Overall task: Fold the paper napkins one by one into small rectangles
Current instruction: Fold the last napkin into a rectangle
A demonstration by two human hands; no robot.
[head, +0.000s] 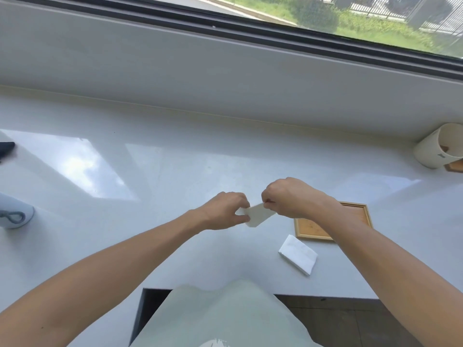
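Observation:
A small folded white napkin (258, 214) is held just above the white counter (155, 171) between both hands. My left hand (223, 210) pinches its left end with thumb and fingertips. My right hand (290, 196) pinches its upper right corner with closed fingers. A second napkin (298, 254), folded into a small rectangle, lies flat on the counter to the lower right, apart from both hands.
A square wooden-framed coaster (310, 230) lies partly under my right forearm. A white mug (438, 146) stands on another coaster at the far right. A pale blue object (15, 214) and a dark item (6, 147) sit at the left edge. The counter's front edge runs below.

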